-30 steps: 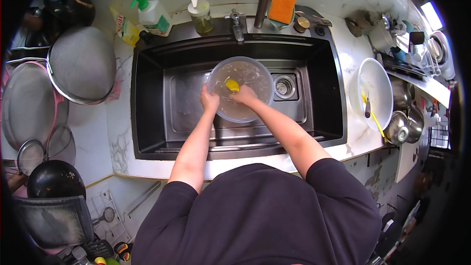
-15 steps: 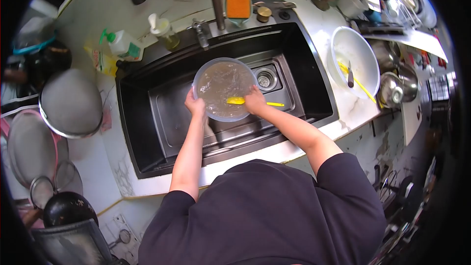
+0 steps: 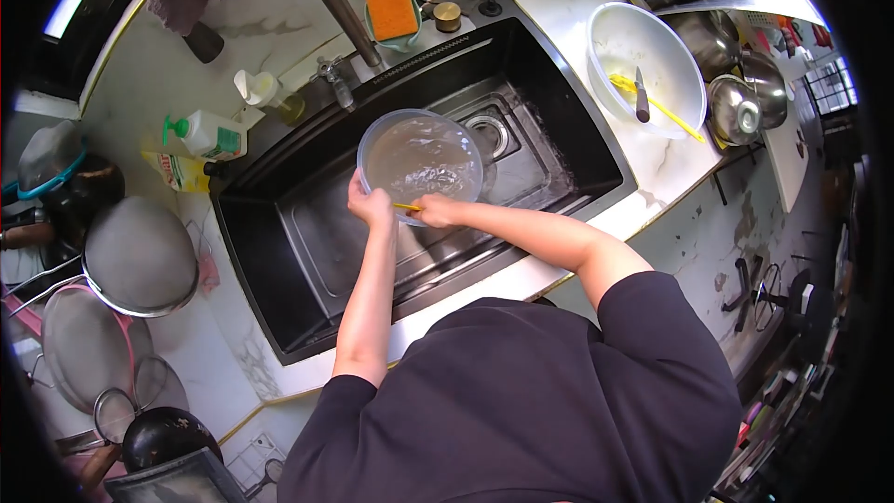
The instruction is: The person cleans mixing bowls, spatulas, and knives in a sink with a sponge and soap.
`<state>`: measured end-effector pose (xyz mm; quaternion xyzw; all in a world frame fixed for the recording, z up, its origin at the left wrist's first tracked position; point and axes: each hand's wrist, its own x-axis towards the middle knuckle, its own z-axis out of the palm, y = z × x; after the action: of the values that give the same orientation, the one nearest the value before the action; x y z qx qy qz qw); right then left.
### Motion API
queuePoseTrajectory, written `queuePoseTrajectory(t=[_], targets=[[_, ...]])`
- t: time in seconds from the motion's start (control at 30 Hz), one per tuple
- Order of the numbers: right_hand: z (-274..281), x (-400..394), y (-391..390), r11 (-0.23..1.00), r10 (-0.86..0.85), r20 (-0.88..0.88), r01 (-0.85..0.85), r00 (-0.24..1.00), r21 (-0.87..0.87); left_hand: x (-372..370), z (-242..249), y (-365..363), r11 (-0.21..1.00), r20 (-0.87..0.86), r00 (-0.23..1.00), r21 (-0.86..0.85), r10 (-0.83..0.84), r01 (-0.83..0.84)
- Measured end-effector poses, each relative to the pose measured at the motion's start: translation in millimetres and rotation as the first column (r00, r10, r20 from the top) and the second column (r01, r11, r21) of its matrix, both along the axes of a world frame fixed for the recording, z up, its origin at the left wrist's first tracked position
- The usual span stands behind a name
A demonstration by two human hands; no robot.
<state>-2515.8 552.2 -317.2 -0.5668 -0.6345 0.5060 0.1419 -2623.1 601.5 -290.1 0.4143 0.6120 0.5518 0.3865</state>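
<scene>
A translucent round bowl (image 3: 419, 154) of cloudy, rippling water is held in the black sink (image 3: 335, 251). My left hand (image 3: 371, 205) is closed on its left rim near the front. My right hand (image 3: 436, 210) lies at the near rim, closed around a slim yellow utensil that looks like a spatula (image 3: 406, 207). Only a short yellow length shows between my two hands; its wide end is hidden. The round drain (image 3: 487, 135) shows just right of the bowl.
A faucet (image 3: 335, 84) and an orange sponge (image 3: 390, 5) are behind the sink. To the right, a large white bowl (image 3: 689, 65) holds a knife (image 3: 642, 98) and a yellow-handled tool. Soap bottles (image 3: 216, 137) stand back left; strainers (image 3: 140, 251) hang at left.
My right hand has moved from the bowl's right side to its near rim, bringing the yellow utensil toward my left hand. The water's surface is more broken, and the whole view has turned.
</scene>
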Motion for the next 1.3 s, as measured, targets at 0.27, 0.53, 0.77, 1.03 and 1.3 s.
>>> queuePoseTrajectory(t=[0.27,0.53,0.77,1.03,1.3], targets=[[-21,19,8,0.987,0.127,-0.001,-0.126,0.992,-0.096,12,19,5,1.0,-0.127,0.992,0.029,-0.001,0.005],[-42,47,7,0.967,0.122,0.655,-0.238,0.745,0.09,1,21,5,0.979,-0.217,0.971,0.147,-0.106,0.14],[-63,67,13,0.99,0.084,0.572,-0.005,0.816,-0.139,-14,41,-7,0.886,-0.549,0.822,0.292,-0.153,0.36],[-38,75,15,0.972,0.197,0.596,-0.076,0.779,-0.222,-21,66,-20,0.712,-0.698,0.698,0.406,-0.164,0.573],[-8,65,11,0.983,0.12,0.462,-0.169,0.879,0.066,-27,72,-19,0.719,-0.673,0.731,0.452,-0.114,0.528]])
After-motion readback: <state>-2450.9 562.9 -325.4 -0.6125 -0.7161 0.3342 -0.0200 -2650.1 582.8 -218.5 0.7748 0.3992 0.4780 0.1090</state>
